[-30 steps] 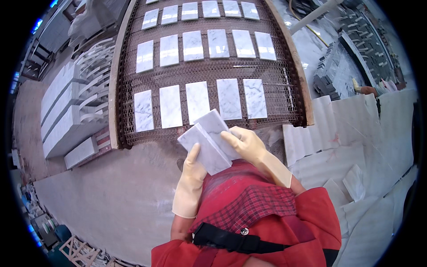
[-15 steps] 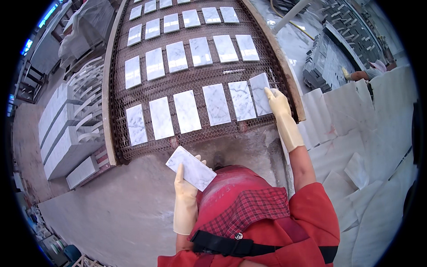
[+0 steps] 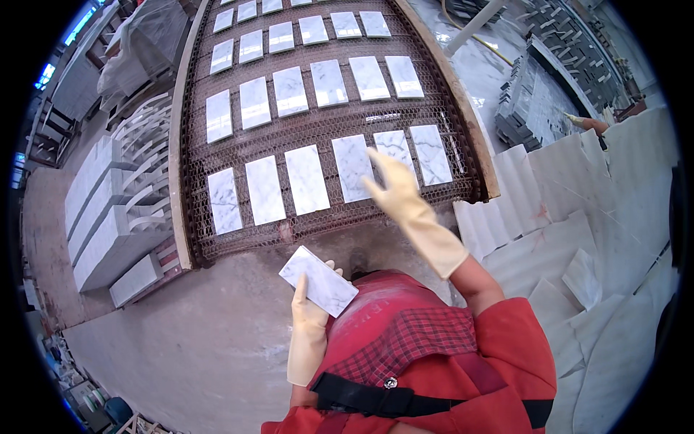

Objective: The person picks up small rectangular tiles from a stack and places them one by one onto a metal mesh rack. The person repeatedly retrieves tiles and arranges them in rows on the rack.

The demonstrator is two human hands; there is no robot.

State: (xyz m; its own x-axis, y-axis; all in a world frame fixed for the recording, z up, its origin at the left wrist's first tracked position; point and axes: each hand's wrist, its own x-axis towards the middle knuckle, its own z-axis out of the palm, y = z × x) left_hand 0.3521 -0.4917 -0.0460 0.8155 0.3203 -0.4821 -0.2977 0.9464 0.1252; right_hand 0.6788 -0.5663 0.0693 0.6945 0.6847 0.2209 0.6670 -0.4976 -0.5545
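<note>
In a pale rubber glove, my left hand (image 3: 309, 307) grips a grey-veined white marble tile (image 3: 318, 281) close to my body, thumb on its face and fingers beneath. My gloved right hand (image 3: 399, 189) holds nothing; its thumb and fingers are spread above the nearest row of tiles. That hand partly covers a veined tile (image 3: 392, 145). The rightmost tile (image 3: 431, 155) of this row lies flat on the wire mesh conveyor (image 3: 303, 134). More tiles, such as the one at the row's left end (image 3: 225, 201), lie spaced apart in rows running away from me.
Wooden rails (image 3: 463, 101) edge the conveyor. Stacked stone slabs with curved pieces (image 3: 108, 210) stand at left. White sheets (image 3: 571, 217) spread over the right side, with grey stone stacks (image 3: 535, 108) beyond. A co-worker's gloved hand (image 3: 580, 121) shows there.
My right hand has let go of the rightmost tile and moved left and toward me, opening. That tile now lies flat and straighter in its row. My left hand still holds its tile.
</note>
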